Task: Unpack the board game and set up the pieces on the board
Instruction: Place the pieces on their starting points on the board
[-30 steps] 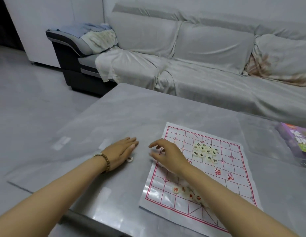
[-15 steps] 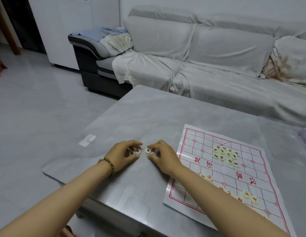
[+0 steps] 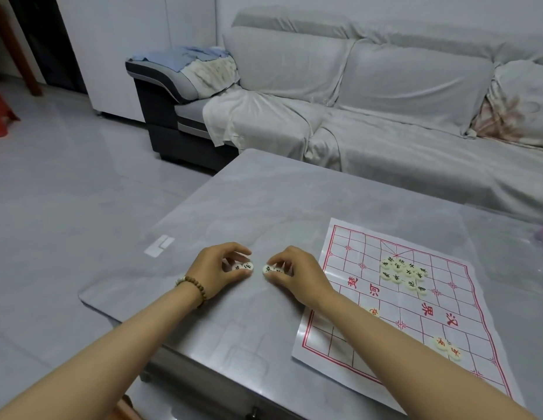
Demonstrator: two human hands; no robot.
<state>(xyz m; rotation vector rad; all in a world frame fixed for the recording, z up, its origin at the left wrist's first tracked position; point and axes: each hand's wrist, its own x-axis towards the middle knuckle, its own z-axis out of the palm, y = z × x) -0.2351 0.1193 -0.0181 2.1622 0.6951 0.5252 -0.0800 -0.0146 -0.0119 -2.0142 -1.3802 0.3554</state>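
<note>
Both hands work the bare surface (image 3: pixel 264 207) off the left edge of the paper board (image 3: pixel 349 334). From my remote seat, the left hand (image 3: pixel 217 269), a bead bracelet (image 3: pixel 197 287) at its wrist, has its grip curled, thumb and fingertips pinching the left pair (image 3: pixel 243 266) of cream discs with black lettering. The right hand (image 3: pixel 297 275) mirrors it, its grip drawn tight over the right pair (image 3: pixel 268 269), though the second disc is half hidden under the fingers. All four discs rest on the surface, and the two pairs lie just beside each other without touching.

The board lies to the right of both grips. Its long axis runs from the near edge of the surface toward the far edge, slightly slanted. The right hand is the nearer, its wrist just beside the board's left edge. A black cluster (image 3: pixel 403 272) sits heaped in the far half, and a few red pieces (image 3: pixel 447 347) lie toward the near right corner. None is yet set on its point. I judge that the next move is a short carry rightward.
</note>
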